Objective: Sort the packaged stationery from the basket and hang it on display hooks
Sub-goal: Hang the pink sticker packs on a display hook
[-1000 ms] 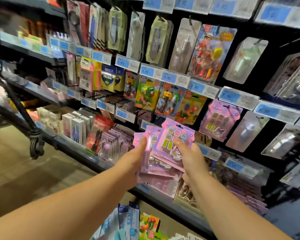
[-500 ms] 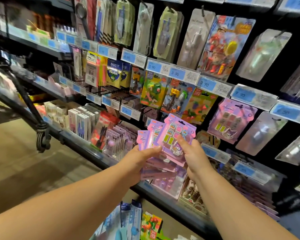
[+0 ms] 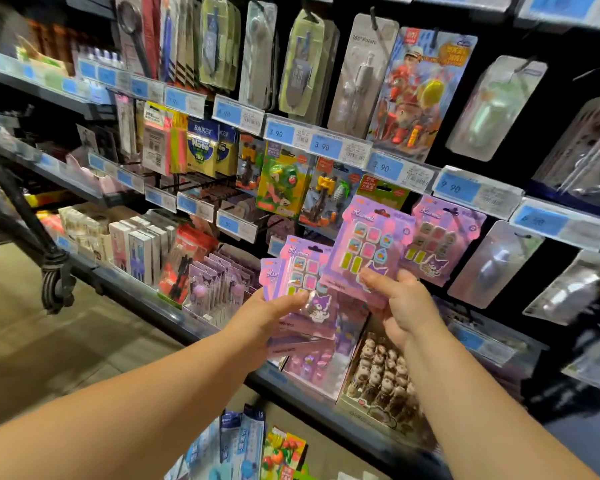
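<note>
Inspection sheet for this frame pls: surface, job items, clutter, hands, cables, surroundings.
Surface: hook wall, packs hung in rows; shelf below holds boxed goods.
Job's things: fan of packs in left hand; single pack in right hand, raised beside matching hung pack, not yet hooked.
Clutter: note pads and toy pack hung nearby.
Hands: left hand grips the fan; right hand pinches the single pack's lower edge.
Cables: nothing seen.
Surroundings: caster on a black frame at left; floor; price tags.
</note>
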The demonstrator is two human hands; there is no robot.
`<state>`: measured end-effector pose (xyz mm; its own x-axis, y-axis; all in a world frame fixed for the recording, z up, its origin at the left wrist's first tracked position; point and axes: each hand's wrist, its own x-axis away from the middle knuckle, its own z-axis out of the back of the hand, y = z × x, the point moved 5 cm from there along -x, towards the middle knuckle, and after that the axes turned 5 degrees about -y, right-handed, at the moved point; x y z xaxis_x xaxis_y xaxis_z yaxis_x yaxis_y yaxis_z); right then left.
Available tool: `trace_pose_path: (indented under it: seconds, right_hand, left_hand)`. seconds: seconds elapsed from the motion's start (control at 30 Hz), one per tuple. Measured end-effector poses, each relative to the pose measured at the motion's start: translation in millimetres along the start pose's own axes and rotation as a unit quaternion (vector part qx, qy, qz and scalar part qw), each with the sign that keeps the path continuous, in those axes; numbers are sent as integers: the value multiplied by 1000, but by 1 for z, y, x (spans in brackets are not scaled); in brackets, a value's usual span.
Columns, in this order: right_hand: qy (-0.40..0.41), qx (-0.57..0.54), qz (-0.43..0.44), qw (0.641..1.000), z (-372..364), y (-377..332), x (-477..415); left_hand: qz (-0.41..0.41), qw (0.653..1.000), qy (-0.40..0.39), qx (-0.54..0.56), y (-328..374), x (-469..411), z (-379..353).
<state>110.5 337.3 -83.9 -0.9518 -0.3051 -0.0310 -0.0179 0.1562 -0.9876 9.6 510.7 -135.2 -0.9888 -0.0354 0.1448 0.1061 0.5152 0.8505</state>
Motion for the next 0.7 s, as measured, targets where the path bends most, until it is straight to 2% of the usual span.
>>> trace_pose_path:
  seconds: [0.2,0.4,0.53,0.7]
  right_hand:
    - [71,-33,-8,997,41,-4,4]
    - [107,-58,12,992,68,-16,11]
    - [129,-50,32,990,77,-25,11]
    - [163,-88,32,982,87,-26,8]
  left_hand:
    - [-21,999,10,26,-1,-4,-2]
    - [-15,998,-41,53,-6,-5,-13]
    - [-9,997,-61,49,-8,-4,-19]
    - [-16,999,-45,26,-6,-3,-16]
